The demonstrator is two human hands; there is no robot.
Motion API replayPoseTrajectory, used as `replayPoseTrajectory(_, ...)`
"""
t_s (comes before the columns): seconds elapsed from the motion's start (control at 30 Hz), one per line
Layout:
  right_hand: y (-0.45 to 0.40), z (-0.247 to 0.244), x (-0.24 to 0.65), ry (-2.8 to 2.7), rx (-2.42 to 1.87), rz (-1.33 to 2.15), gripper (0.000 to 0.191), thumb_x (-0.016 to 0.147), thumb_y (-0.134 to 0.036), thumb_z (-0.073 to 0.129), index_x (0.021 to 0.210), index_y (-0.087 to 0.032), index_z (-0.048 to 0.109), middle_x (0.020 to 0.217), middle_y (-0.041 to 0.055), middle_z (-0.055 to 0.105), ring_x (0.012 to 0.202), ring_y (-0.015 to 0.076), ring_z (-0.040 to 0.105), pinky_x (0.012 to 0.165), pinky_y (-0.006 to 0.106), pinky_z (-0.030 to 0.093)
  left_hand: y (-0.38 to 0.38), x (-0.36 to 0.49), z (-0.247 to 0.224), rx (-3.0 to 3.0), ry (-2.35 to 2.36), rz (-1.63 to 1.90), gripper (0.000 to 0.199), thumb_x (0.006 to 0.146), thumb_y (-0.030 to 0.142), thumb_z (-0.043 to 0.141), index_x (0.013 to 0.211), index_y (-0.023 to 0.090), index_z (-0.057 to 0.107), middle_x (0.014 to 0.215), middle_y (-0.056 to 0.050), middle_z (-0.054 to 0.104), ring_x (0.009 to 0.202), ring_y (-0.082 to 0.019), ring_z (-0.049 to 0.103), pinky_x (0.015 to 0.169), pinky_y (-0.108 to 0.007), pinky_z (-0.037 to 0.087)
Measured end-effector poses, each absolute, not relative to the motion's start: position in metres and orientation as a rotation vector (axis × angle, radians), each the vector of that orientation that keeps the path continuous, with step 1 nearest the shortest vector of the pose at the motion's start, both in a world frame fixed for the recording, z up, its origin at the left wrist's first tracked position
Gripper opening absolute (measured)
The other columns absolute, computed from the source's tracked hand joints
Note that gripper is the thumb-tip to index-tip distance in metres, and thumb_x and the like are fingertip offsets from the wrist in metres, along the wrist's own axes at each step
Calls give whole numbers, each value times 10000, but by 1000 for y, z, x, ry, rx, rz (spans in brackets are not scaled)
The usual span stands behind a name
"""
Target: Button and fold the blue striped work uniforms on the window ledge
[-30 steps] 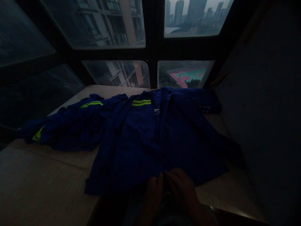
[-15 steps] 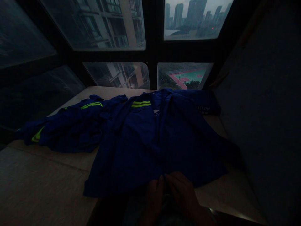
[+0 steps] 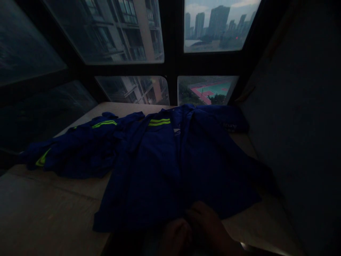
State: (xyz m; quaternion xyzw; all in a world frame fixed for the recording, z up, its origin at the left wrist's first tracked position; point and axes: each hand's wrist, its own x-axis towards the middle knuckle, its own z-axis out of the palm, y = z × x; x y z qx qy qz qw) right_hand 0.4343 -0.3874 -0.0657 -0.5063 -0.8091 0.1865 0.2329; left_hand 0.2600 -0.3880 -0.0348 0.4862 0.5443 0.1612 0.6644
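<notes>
A dark blue jacket (image 3: 149,167) with yellow-green stripes lies spread on the pale ledge, its front edges meeting down the middle. At the middle of its near hem, my left hand (image 3: 177,233) is closed, fingers curled in. Just right of it, my right hand (image 3: 205,220) has bent fingers over the hem. Both hands are very dark, and whatever lies between their fingers is hidden; the hem's middle is right at them.
To the left, another blue garment (image 3: 80,149) with yellow-green stripes lies crumpled on the ledge (image 3: 53,206). A blue bundle with pale lettering (image 3: 230,119) rests at the back right. Dark window frames (image 3: 172,67) stand behind, and a wall (image 3: 301,124) borders the right.
My left hand has drawn down toward me, its fingers now curled instead of pointing at the hem. My right hand has shifted slightly lower. The view has tilted up a little.
</notes>
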Motion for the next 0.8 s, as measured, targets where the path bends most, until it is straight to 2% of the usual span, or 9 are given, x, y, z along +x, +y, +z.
replayPoseTrajectory(0.07,-382,-62,437,-2247,-1425,623,254,862,-90,604,1040,-257,679,915,11,695,814,162,632,676,246,446,-387,254,-18,1255,1201,359,500,856,662,457,770,212,654,718,-23,648,695,-174,596,672,-265,461)
replayPoseTrajectory(0.17,-373,-58,443,-2227,-1441,729,279,905,-85,531,1078,-249,678,944,20,707,843,154,647,699,240,456,-382,238,22,1386,1353,593,466,883,620,479,796,218,697,770,-44,684,754,-191,632,706,-262,493)
replayPoseTrajectory(0.27,-367,-58,448,-2174,-1449,748,302,936,-98,476,1117,-237,674,971,33,711,879,159,660,733,255,477,-368,218,58,1399,1531,892,413,879,590,521,824,228,712,708,-27,669,659,-179,621,620,-250,505)
replayPoseTrajectory(0.33,-363,-60,451,-2129,-1452,731,297,948,-120,462,1114,-231,681,976,42,714,888,163,668,756,267,494,-351,213,66,1465,1578,995,383,881,558,533,814,225,710,661,-17,657,612,-174,611,588,-251,506)
replayPoseTrajectory(0.4,-357,-61,453,-2082,-1444,707,287,960,-149,454,1105,-228,689,977,50,719,892,165,677,780,277,511,-329,215,59,1553,1548,978,348,889,510,531,835,220,716,690,-23,685,655,-185,643,632,-266,529)
replayPoseTrajectory(0.57,-319,-56,467,-1913,-1430,654,271,963,-222,464,1068,-226,713,989,64,739,890,183,702,800,319,546,-256,233,16,1804,1506,808,269,887,362,513,966,216,725,1002,-64,755,949,-220,695,884,-333,534)
replayPoseTrajectory(0.8,-209,-36,500,-1508,-1585,686,291,888,-385,538,974,-208,751,994,79,764,943,233,711,877,382,540,-130,244,0,2204,1655,516,270,934,217,460,1081,187,685,1128,-59,734,1054,-179,668,957,-276,488)
